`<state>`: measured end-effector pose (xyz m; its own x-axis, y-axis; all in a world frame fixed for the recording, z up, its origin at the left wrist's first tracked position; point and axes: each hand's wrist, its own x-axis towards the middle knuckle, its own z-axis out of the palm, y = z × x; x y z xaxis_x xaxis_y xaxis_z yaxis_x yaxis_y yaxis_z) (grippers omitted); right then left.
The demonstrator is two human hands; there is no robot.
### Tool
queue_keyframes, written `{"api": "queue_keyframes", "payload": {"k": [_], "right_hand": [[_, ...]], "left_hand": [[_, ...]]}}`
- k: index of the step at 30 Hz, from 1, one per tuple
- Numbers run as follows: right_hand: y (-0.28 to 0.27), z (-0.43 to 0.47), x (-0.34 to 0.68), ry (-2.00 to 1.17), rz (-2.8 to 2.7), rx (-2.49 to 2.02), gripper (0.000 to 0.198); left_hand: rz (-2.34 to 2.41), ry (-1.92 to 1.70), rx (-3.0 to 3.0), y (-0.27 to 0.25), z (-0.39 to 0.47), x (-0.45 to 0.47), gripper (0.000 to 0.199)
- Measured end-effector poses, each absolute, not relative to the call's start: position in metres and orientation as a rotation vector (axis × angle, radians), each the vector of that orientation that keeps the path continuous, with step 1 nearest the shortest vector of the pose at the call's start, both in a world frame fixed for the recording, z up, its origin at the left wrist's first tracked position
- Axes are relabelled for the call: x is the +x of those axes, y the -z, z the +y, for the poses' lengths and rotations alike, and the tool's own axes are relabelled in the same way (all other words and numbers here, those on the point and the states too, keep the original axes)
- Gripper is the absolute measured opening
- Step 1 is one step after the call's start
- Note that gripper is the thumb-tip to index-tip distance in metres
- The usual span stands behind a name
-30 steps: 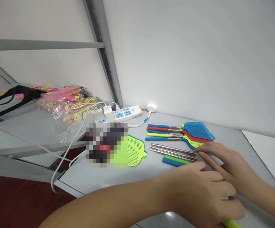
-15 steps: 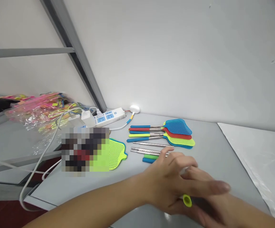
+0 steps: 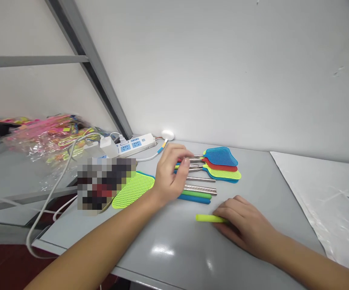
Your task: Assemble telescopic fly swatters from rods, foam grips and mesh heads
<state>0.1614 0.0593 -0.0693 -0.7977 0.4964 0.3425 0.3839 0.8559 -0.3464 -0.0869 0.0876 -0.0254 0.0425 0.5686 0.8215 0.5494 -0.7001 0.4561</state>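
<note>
My right hand [image 3: 245,225] is closed around a yellow-green plastic handle sleeve [image 3: 206,218], whose left end sticks out just over the table. Farther back, my left hand [image 3: 171,175] hovers with thumb and fingertips apart and nothing visible between them. It covers the grips of the finished fly swatters, among them a blue one [image 3: 221,156], a red one [image 3: 227,167] and a yellow-green one [image 3: 224,174]. Loose metal rods [image 3: 203,187] lie in front, beside a green sleeve [image 3: 203,195] and a blue sleeve [image 3: 197,198]. Yellow-green mesh swatter heads [image 3: 133,191] lie left of that hand.
Behind the heads sits a white power strip [image 3: 135,145] with plugs and a white cable. A blurred-out item [image 3: 104,187] lies beside them. Plastic-bagged colourful goods [image 3: 53,137] fill the left shelf. A white plastic sheet [image 3: 310,193] covers the table's right side.
My hands were together near the front, around the yellow-green sleeve. They have parted: the left moved back and left toward the swatters, while the right keeps the sleeve low over the table.
</note>
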Motion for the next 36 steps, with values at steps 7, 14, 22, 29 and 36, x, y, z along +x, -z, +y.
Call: {"api": "queue_keyframes", "payload": {"k": [7,14,22,29,36], "right_hand": [[0.07,0.055,0.149,-0.18,-2.688,-0.651,0.017],[0.066,0.049,0.12,0.024,-2.709,-0.656,0.023],[0.064,0.053,0.101,0.088,-2.668,-0.677,0.016],[0.066,0.054,0.098,-0.049,-2.658,-0.787,0.015],[0.059,0.056,0.095,-0.107,-2.636,-0.854,0.017]], "left_hand": [[1.306,-1.593,1.734,0.03,0.1,-0.085,0.015],[1.287,-1.623,1.416,0.037,0.107,-0.084,0.016],[1.225,-1.624,1.424,0.038,0.1,-0.08,0.014],[1.259,-1.577,1.591,0.038,0.098,-0.08,0.015],[1.348,-1.332,2.189,0.037,0.094,-0.084,0.015]]}}
